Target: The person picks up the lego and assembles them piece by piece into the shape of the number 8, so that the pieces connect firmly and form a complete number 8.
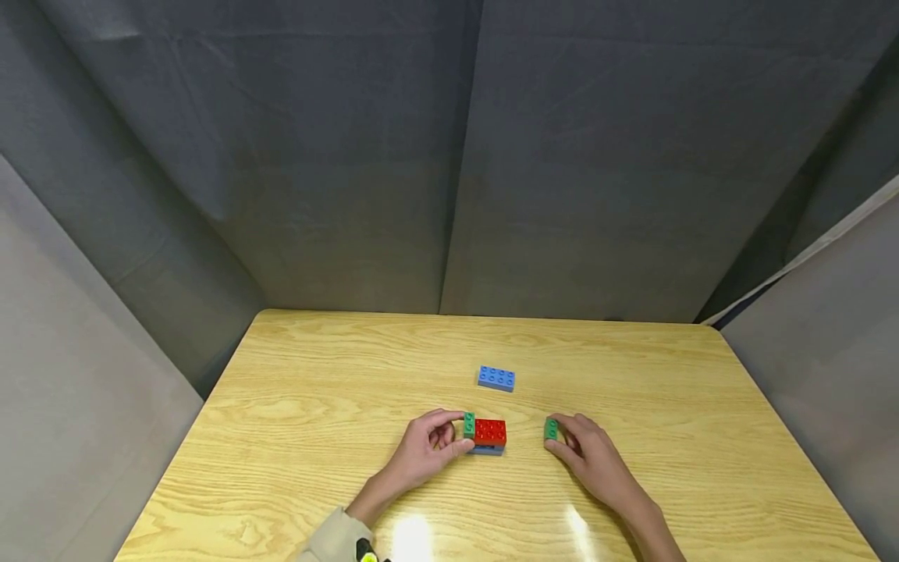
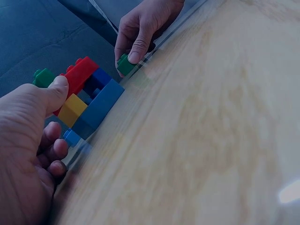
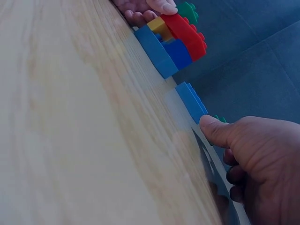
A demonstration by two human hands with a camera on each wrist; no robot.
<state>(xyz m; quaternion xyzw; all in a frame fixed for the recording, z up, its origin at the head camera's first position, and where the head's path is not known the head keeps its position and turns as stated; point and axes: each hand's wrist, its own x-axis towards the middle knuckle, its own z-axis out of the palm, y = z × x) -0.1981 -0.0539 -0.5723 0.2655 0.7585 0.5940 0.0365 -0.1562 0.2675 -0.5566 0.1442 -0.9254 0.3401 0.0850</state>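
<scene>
A stack of toy building bricks stands on the table: a blue brick (image 2: pixel 101 108) at the base, a yellow brick (image 2: pixel 72 110) and a dark blue brick (image 3: pixel 178 54) above it with a gap between them, then a red brick (image 1: pixel 490 432) across both. A small green brick (image 1: pixel 469 425) sits at the left end of the red one. My left hand (image 1: pixel 423 453) pinches this green brick between thumb and index finger. To the right of the stack, my right hand (image 1: pixel 597 464) pinches another small green brick (image 1: pixel 551 429), close over the table.
A loose blue brick (image 1: pixel 496 378) lies behind the stack on the wooden table (image 1: pixel 337 359). Grey curtains (image 1: pixel 351 156) hang beyond the table's far edge and along both sides.
</scene>
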